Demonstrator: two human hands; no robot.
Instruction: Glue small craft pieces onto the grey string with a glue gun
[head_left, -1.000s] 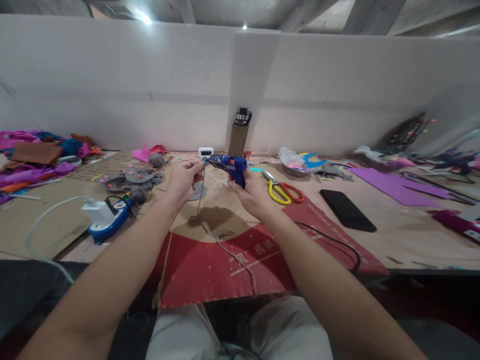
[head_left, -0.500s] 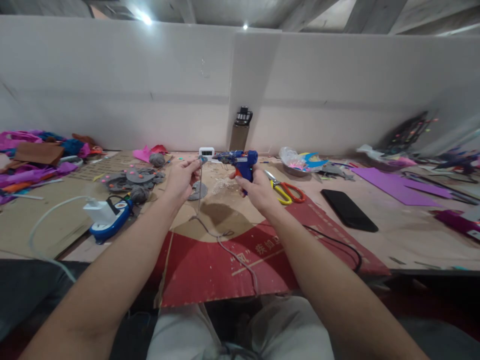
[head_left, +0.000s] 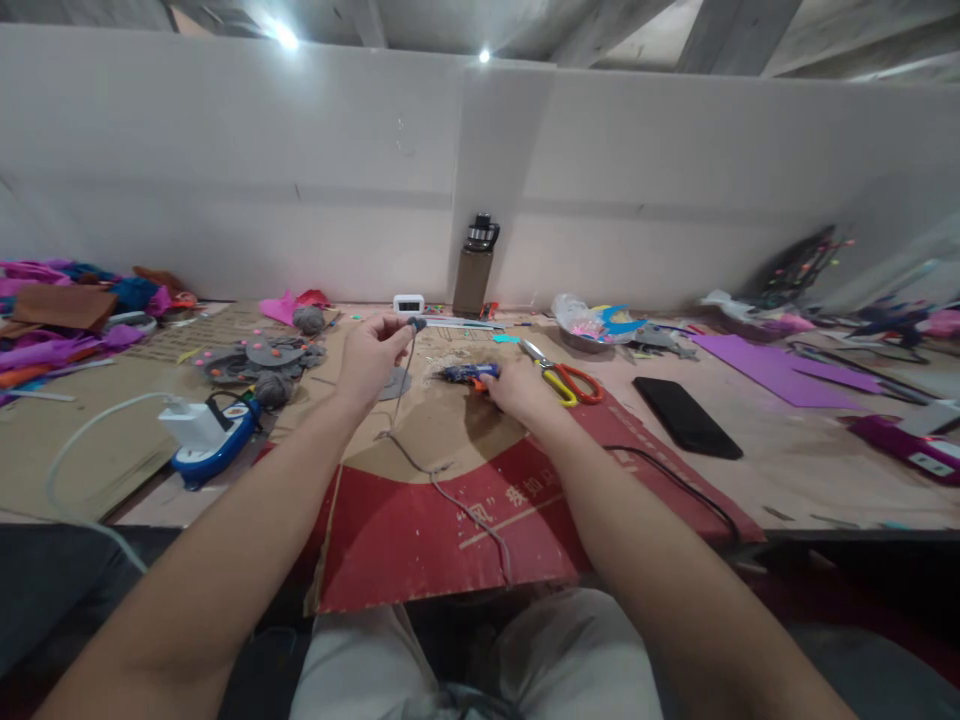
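Between the fingertips of my left hand (head_left: 377,358) is a small dark grey piece (head_left: 418,324), pinched above the board. A grey cord (head_left: 406,375) hangs from it and trails down across the red and tan cardboard (head_left: 420,540). My right hand (head_left: 520,388) is closed around a blue hot glue gun (head_left: 469,373), low over the cardboard with its nozzle pointing left. Part of the gun's handle is hidden by the hand. Under the left hand lies a grey felt disc (head_left: 395,384), and clear glue strands (head_left: 442,363) lie beside the nozzle.
Scissors (head_left: 562,378) and a black phone (head_left: 686,416) lie to the right. Behind stand a bottle (head_left: 473,275) and a small white clock (head_left: 409,304). Grey felt pieces (head_left: 259,360) and a blue power strip (head_left: 217,445) with a charger are on the left.
My right hand has lowered the glue gun from in front of the bottle down to the cardboard. My left hand still pinches the grey piece, slightly farther right.
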